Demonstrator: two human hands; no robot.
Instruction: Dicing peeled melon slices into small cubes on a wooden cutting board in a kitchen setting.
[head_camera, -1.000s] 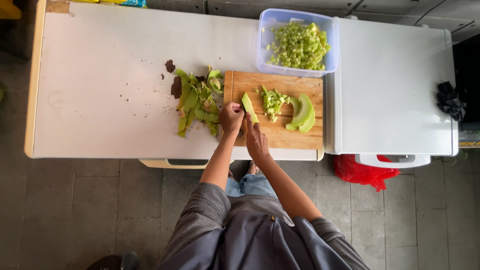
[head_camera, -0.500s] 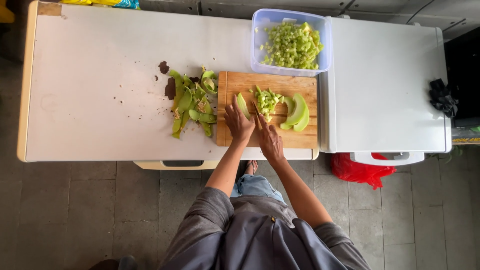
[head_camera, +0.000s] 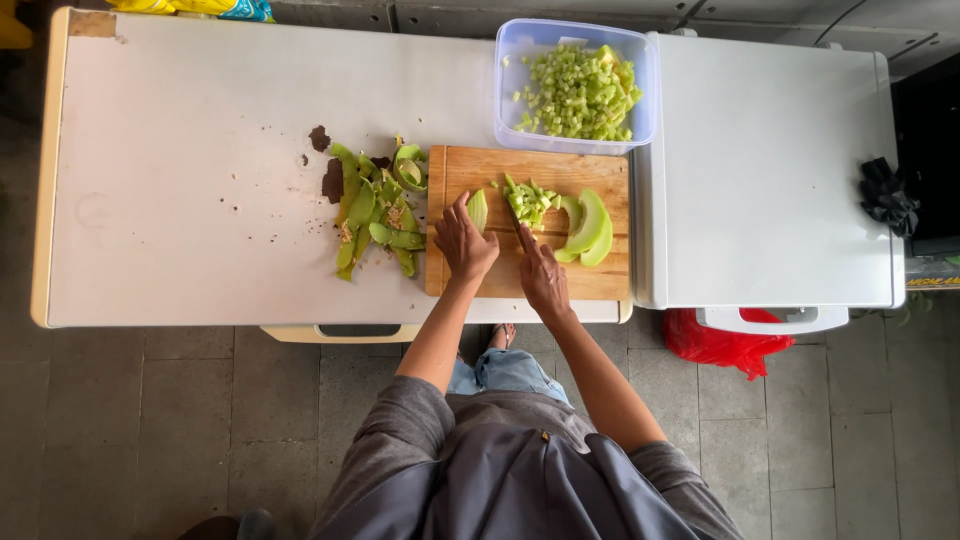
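Note:
A wooden cutting board (head_camera: 600, 282) lies on the white table (head_camera: 200, 180). My left hand (head_camera: 462, 242) rests on the board's left part, fingertips on a pale green fruit slice (head_camera: 478, 210). My right hand (head_camera: 543, 277) grips a knife (head_camera: 512, 214), its thin blade pointing up toward a small heap of diced green pieces (head_camera: 530, 200). Two curved green slices (head_camera: 590, 225) lie to the right of the heap.
A clear plastic tub (head_camera: 575, 85) of diced green pieces stands just beyond the board. Green peels (head_camera: 375, 210) and dark scraps (head_camera: 333, 180) lie left of the board. A white cabinet top (head_camera: 770, 170) adjoins on the right, with a black object (head_camera: 885, 195) on it. A red bag (head_camera: 715, 345) lies on the floor.
My right hand has drawn slightly away from my left and now holds the knife beside the diced heap. My left hand stays on the pale slice.

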